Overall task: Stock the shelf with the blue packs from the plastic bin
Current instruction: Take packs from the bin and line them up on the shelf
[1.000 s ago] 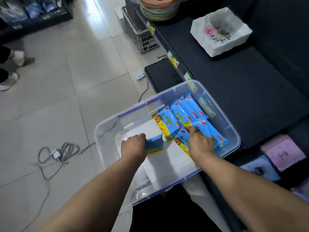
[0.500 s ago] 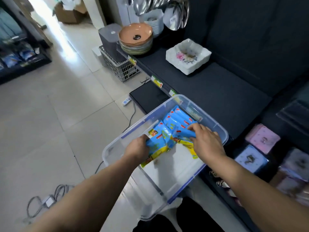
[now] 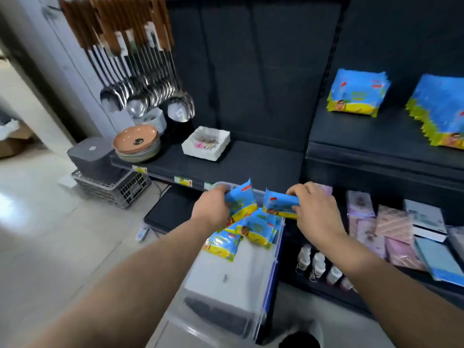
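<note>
Blue packs [image 3: 261, 229] | left hand [image 3: 212, 209] grips one | right hand [image 3: 316, 209] another | print blurred

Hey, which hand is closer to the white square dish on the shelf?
Left. The left hand, gripping a blue pack, is just in front of the white square dish; the right hand, holding a second blue pack, is farther off to its right.

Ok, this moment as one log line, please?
left hand: grips blue flat pack | right hand: grips second pack | clear plastic bin: packs inside
</note>
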A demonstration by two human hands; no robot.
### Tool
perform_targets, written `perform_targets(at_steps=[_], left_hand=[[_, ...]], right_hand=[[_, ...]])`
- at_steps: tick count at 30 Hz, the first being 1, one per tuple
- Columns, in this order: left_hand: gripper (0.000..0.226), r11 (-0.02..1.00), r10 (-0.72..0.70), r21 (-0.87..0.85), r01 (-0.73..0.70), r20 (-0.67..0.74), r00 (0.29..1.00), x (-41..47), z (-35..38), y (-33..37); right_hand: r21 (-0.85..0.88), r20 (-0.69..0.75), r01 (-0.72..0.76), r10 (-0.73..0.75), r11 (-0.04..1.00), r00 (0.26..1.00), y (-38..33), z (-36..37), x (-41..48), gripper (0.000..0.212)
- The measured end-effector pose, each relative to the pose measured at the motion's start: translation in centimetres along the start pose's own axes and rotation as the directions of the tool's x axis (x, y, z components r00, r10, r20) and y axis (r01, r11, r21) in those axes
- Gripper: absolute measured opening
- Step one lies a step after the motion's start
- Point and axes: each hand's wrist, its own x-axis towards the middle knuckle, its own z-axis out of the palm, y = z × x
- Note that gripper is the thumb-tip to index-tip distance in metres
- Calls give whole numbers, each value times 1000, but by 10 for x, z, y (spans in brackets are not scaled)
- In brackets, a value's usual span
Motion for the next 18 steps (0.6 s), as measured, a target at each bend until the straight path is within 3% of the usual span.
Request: perform_targets(at_steps=[6, 10, 18], left_hand=[[29, 978, 208, -18, -209, -45, 977, 17, -24, 79], [28, 946, 315, -35, -321, -121, 941, 24, -26, 132], [30, 901, 416, 4, -434, -294, 861, 47, -20, 233]], right_hand=[[-117, -133, -171, 155, 978, 979, 38, -63, -7, 42], [-106, -167, -255, 235, 961, 958, 68, -91, -9, 39], [-111, -257, -254, 219, 961, 941, 140, -131, 7, 34]])
